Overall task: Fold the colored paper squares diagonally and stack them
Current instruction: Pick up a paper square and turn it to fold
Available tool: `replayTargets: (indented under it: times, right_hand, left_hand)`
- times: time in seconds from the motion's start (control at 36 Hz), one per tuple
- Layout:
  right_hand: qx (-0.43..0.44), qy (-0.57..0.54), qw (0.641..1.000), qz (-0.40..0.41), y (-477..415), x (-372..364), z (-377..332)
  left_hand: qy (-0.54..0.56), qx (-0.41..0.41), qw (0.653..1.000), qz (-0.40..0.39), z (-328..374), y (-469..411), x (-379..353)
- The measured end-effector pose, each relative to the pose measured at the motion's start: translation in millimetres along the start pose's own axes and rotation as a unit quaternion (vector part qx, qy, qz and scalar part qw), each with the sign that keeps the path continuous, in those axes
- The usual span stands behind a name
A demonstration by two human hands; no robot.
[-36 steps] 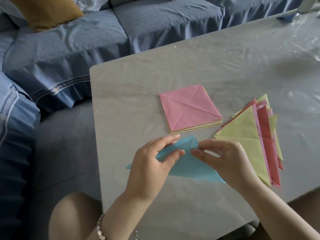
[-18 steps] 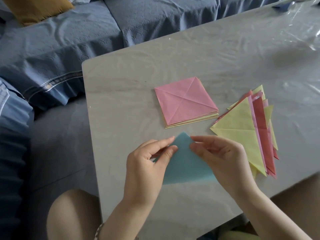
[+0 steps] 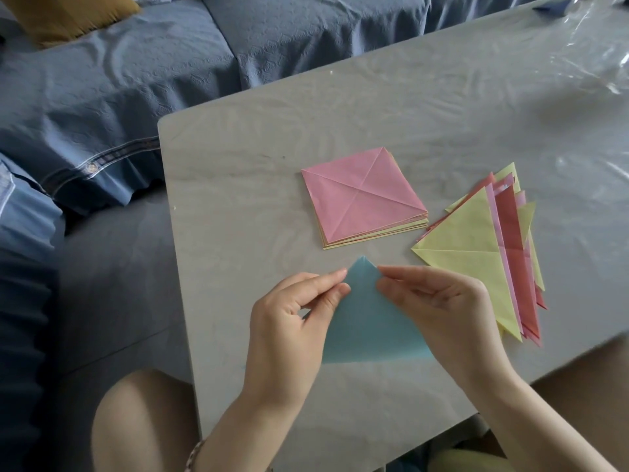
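While the left hand and right hand pinch the blue paper near its apex, the diagonal fold seems formed; next, crease and stack it on the folded triangles.

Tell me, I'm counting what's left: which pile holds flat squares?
The pink-topped pile, flat and square; the yellow-topped pile right of it is folded triangles, like the blue paper.

Matt blue paper — glossy table
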State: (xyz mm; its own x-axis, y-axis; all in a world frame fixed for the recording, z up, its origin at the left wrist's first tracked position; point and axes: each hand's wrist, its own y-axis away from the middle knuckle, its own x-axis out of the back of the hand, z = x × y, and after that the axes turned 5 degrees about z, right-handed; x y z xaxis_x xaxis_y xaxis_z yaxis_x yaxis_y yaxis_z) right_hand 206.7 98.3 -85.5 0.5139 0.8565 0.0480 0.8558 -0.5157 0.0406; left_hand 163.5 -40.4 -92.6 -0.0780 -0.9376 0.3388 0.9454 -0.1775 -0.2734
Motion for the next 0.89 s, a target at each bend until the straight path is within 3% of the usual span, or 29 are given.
replayTargets:
  times: [0.33,0.67,0.75,0.89]
  right_hand:
    - [0.006,0.039,0.999,-0.009,-1,4,0]
    - [0.01,0.08,0.996,-0.033,-5,9,3]
    - [0.018,0.104,0.993,-0.061,-8,12,1]
    - [0.102,0.19,0.961,-0.172,-18,16,-10]
  left_hand:
    - [0.006,0.075,0.997,-0.02,6,2,0]
    - [-0.01,0.084,0.996,-0.016,7,2,1]
    - [-0.01,0.092,0.995,-0.028,10,-4,3]
    - [-0.036,0.082,0.991,-0.1,16,-18,10]
